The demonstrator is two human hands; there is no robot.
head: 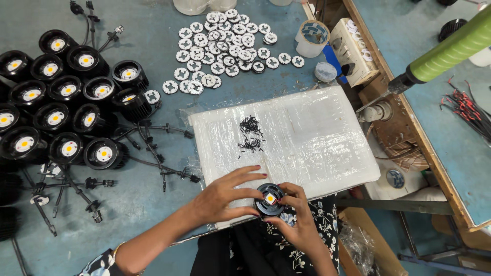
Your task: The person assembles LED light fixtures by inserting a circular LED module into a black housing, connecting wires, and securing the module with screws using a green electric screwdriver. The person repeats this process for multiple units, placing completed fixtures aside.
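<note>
Facing up: lamp housing, chip skyward, both hands gripping.

lamp: matt black ribbed housing, looks metal | pad: white foam under glossy, wrinkled plastic film | screws, 12 o'clock of lamp: dark, dull metal | table: blue-grey, worn, scuffed | screwdriver, 2 o'clock: green matt grip, metal tip
</note>
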